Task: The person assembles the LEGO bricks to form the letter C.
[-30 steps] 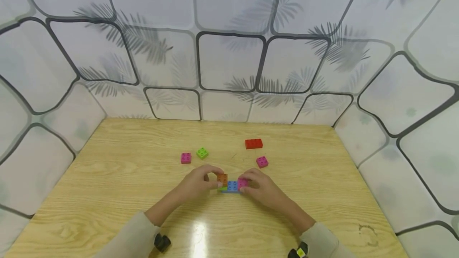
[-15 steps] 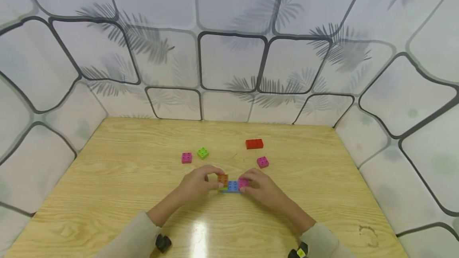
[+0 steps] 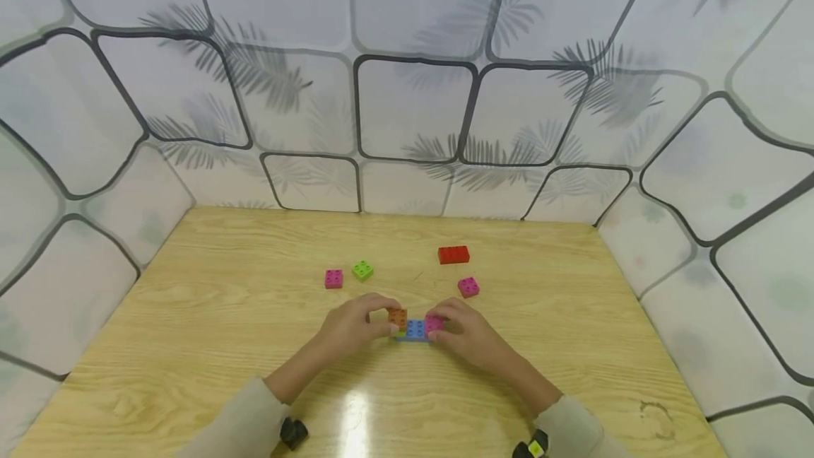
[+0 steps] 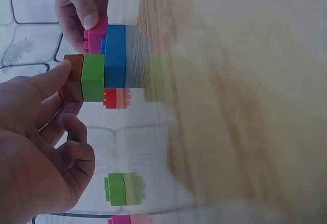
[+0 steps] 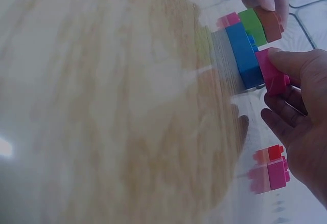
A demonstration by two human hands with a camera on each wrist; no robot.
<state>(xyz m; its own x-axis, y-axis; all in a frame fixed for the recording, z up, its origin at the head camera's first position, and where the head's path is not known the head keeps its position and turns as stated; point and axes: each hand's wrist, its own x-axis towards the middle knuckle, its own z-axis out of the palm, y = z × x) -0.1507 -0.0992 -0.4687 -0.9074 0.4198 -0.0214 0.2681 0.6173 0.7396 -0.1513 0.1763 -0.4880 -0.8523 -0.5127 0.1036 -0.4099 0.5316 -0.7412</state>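
Note:
A long blue brick [image 3: 416, 330] lies on the table with other bricks stacked on it. On its left end sits a green brick [image 4: 93, 77], topped by an orange-brown brick [image 3: 398, 319]. My left hand [image 3: 356, 324] pinches that orange-brown brick between thumb and fingers. A pink brick [image 5: 272, 72] sits on the right end of the blue one, and my right hand [image 3: 467, 331] pinches it. Blue studs show between the two ends in the head view. In the left wrist view, the green brick's side meets both the blue and the orange-brown bricks.
Beyond the hands on the wooden table [image 3: 254, 253] lie a pink brick [image 3: 333, 279] and a green brick [image 3: 362, 271] to the left. A long red brick [image 3: 453, 254] and another pink brick [image 3: 468, 287] lie to the right. A patterned curtain [image 3: 407, 112] borders the table's back.
Both hands keep their pinch on the same bricks. The whole head view has shifted very slightly; the stack and loose bricks stay in place relative to each other.

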